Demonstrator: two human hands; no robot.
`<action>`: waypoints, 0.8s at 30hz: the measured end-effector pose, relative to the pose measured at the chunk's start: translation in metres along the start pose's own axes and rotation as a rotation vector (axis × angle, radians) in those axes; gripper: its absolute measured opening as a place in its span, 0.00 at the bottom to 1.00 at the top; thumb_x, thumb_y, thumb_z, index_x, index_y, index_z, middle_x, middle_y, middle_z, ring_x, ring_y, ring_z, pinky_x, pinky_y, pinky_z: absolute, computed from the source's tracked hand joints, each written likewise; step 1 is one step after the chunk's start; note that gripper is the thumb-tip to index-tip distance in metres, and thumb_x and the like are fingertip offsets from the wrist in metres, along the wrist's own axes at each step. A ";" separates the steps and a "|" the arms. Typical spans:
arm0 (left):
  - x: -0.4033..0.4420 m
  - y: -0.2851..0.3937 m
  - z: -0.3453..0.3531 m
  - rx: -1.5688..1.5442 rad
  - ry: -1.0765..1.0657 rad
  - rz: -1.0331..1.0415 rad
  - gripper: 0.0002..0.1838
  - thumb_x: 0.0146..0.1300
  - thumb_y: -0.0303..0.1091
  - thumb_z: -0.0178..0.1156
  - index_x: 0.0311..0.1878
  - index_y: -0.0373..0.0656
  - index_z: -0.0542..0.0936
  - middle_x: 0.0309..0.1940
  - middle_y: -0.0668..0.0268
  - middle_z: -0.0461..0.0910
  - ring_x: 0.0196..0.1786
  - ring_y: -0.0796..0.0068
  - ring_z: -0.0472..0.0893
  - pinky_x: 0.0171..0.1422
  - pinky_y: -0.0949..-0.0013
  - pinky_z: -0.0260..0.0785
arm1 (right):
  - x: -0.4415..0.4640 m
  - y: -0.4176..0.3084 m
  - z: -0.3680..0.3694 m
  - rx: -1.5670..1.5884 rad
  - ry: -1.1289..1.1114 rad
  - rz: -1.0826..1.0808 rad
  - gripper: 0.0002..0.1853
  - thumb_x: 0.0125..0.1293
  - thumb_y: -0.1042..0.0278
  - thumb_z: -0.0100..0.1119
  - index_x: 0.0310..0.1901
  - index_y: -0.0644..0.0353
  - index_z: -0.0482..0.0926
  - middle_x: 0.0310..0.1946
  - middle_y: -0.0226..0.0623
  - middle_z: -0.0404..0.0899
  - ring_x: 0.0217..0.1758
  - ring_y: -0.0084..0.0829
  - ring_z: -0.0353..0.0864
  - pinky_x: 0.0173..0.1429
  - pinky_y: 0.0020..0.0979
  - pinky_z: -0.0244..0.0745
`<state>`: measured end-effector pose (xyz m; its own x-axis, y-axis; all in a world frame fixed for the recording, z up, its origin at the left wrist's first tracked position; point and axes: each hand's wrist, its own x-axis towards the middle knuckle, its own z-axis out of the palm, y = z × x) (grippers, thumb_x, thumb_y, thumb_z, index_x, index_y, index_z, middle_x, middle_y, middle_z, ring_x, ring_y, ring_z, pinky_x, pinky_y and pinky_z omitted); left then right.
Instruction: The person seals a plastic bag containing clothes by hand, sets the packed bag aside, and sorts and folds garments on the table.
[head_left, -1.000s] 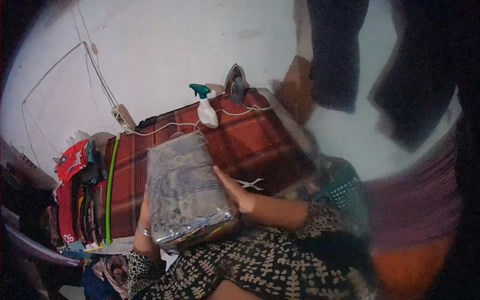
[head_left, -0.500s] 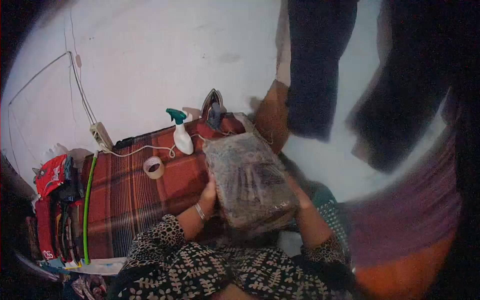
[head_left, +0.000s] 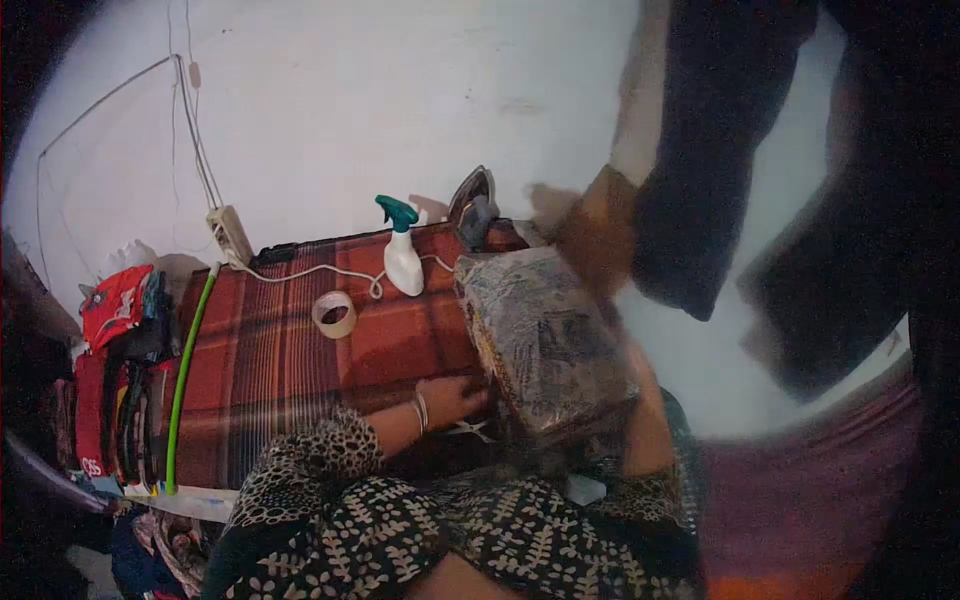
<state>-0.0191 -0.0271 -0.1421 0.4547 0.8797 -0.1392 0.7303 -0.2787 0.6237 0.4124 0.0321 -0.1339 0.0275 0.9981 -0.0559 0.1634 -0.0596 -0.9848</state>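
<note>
A flat, plastic-wrapped package (head_left: 550, 335) is tilted up in front of me, its clear wrapping creased and shiny. My right hand (head_left: 645, 395) grips its right edge, with the fingers partly hidden behind it. Beside the package's lower left edge is my left hand (head_left: 455, 398), a bangle on the wrist. Its fingers look bent, but shadow and blur hide whether they hold anything. Just below that hand lie scissors (head_left: 474, 430), only partly visible.
The striped red cloth (head_left: 250, 370) covers the work surface. On it are a tape roll (head_left: 334, 315), a white spray bottle (head_left: 403, 265) and an upright iron (head_left: 473, 212). A power strip (head_left: 229, 238), green rod (head_left: 190, 380) and folded clothes (head_left: 115, 315) are at left. Dark garments hang at right.
My left hand has come off the package's left side and moved down beside it, near the scissors. The package stays in my right hand. The whole view has shifted.
</note>
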 end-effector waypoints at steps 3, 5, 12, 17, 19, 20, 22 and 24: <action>-0.046 0.006 -0.001 0.559 -0.003 0.151 0.30 0.63 0.62 0.52 0.58 0.51 0.76 0.49 0.59 0.79 0.54 0.56 0.77 0.60 0.50 0.63 | -0.002 0.020 -0.032 0.266 0.050 -0.016 0.36 0.71 0.36 0.42 0.63 0.62 0.69 0.51 0.42 0.77 0.48 0.32 0.79 0.53 0.35 0.73; -0.057 -0.008 0.010 0.670 0.090 0.291 0.23 0.64 0.56 0.55 0.55 0.53 0.78 0.46 0.65 0.81 0.52 0.59 0.78 0.60 0.52 0.62 | -0.049 -0.036 -0.003 0.305 0.224 -0.114 0.34 0.71 0.37 0.44 0.62 0.63 0.70 0.49 0.41 0.78 0.47 0.31 0.79 0.53 0.34 0.73; -0.062 -0.060 0.012 0.725 0.186 0.342 0.10 0.59 0.44 0.56 0.39 0.54 0.81 0.36 0.70 0.80 0.44 0.69 0.79 0.52 0.56 0.62 | -0.142 -0.128 0.140 0.038 0.030 -0.732 0.24 0.67 0.51 0.58 0.55 0.64 0.76 0.50 0.40 0.78 0.53 0.35 0.79 0.60 0.37 0.71; -0.062 -0.087 0.007 0.754 0.458 0.480 0.08 0.59 0.41 0.56 0.38 0.54 0.80 0.36 0.70 0.80 0.44 0.70 0.80 0.51 0.57 0.63 | -0.154 -0.091 0.279 -0.864 -0.362 -0.788 0.22 0.65 0.65 0.57 0.59 0.61 0.75 0.58 0.49 0.75 0.58 0.47 0.77 0.61 0.40 0.73; -0.073 -0.077 -0.009 0.815 0.264 0.274 0.10 0.59 0.41 0.58 0.41 0.52 0.80 0.39 0.68 0.81 0.46 0.69 0.80 0.54 0.56 0.63 | -0.138 -0.025 0.303 -1.172 -0.215 -0.726 0.19 0.66 0.67 0.54 0.57 0.63 0.75 0.55 0.51 0.76 0.56 0.48 0.78 0.58 0.41 0.76; -0.079 -0.081 -0.009 0.820 0.269 0.281 0.10 0.59 0.41 0.58 0.41 0.52 0.80 0.39 0.68 0.81 0.46 0.69 0.80 0.54 0.56 0.63 | -0.137 -0.010 0.309 -1.473 -0.066 -0.636 0.18 0.66 0.69 0.51 0.55 0.65 0.76 0.53 0.52 0.77 0.54 0.50 0.79 0.55 0.41 0.78; -0.105 -0.097 -0.005 0.627 0.476 0.159 0.12 0.58 0.43 0.61 0.44 0.52 0.81 0.44 0.68 0.81 0.50 0.68 0.80 0.57 0.55 0.62 | -0.136 -0.035 0.317 -1.463 -0.212 -0.412 0.14 0.65 0.71 0.50 0.50 0.66 0.77 0.48 0.52 0.78 0.51 0.48 0.80 0.51 0.41 0.79; -0.138 -0.116 -0.008 0.597 0.390 -0.050 0.15 0.57 0.44 0.63 0.46 0.53 0.81 0.47 0.69 0.81 0.52 0.66 0.79 0.58 0.55 0.63 | -0.139 -0.041 0.321 -1.440 -0.375 -0.186 0.12 0.64 0.73 0.50 0.46 0.67 0.78 0.44 0.51 0.79 0.48 0.47 0.81 0.47 0.41 0.81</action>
<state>-0.1704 -0.1133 -0.1895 0.2792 0.9395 0.1985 0.9507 -0.2995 0.0802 0.0853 -0.0987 -0.1386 -0.3135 0.9263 -0.2089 0.9467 0.3220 0.0068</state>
